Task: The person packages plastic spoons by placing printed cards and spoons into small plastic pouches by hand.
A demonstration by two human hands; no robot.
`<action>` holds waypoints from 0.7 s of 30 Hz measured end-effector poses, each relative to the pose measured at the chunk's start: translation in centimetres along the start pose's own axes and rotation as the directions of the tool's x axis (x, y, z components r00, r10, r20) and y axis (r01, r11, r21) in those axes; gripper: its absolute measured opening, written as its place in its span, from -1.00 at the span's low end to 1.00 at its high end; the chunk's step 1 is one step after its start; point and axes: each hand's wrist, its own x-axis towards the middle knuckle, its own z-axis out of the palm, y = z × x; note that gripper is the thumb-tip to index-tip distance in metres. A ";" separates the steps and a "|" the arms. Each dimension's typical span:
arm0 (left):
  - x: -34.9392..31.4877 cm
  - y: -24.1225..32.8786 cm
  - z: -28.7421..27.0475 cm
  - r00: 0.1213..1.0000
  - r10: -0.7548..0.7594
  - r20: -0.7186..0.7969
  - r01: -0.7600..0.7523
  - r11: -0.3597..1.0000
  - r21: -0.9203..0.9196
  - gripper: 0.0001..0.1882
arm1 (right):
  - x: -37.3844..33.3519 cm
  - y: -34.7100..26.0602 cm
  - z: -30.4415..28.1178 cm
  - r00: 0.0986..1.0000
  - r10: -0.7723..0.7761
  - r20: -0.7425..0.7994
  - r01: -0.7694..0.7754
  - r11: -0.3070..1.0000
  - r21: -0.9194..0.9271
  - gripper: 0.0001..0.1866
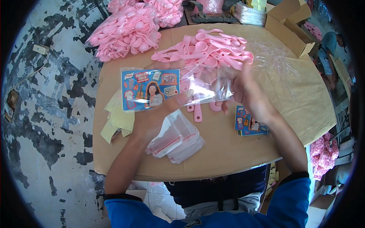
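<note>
My left hand (161, 114) pinches a blue printed card (151, 89) together with a clear plastic bag (205, 87), thumb in front and fingers behind. The card lies at the bag's left end; whether it is fully inside I cannot tell. My right hand (251, 95) is closed around the bag's right end, slightly blurred, with some fingers behind the film. Beyond both hands lies a heap of pink plastic spoons (205, 49), partly seen through the bag. Below my left hand are flat clear resealable bags (178, 138). A stack of blue cards (249, 123) lies below my right hand.
Bulging bags of pink spoons (125, 32) sit at the table's far left. Pale yellow papers (119, 119) lie left of my forearm. An open cardboard box (291, 28) stands far right, near crumpled clear film (275, 57). Another person (329, 57) is at the right edge.
</note>
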 end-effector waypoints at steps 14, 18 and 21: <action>0.9 -0.7 -1.0 0.994 0.053 -0.098 -0.069 0.983 -0.170 -0.57 | 4.0 2.2 -6.1 0.840 -0.299 0.453 0.437 -0.121 -0.891 -0.70; 1.3 -0.9 -1.5 0.986 0.045 -0.158 -0.080 0.972 -0.220 -0.52 | 3.1 -0.3 -7.7 0.804 -0.231 0.548 0.526 -0.154 -0.836 -0.72; 1.8 -0.7 -2.0 0.977 0.036 -0.211 -0.092 0.961 -0.259 -0.51 | 1.8 -1.3 -8.7 0.920 -0.243 0.306 0.386 0.436 -0.813 -0.78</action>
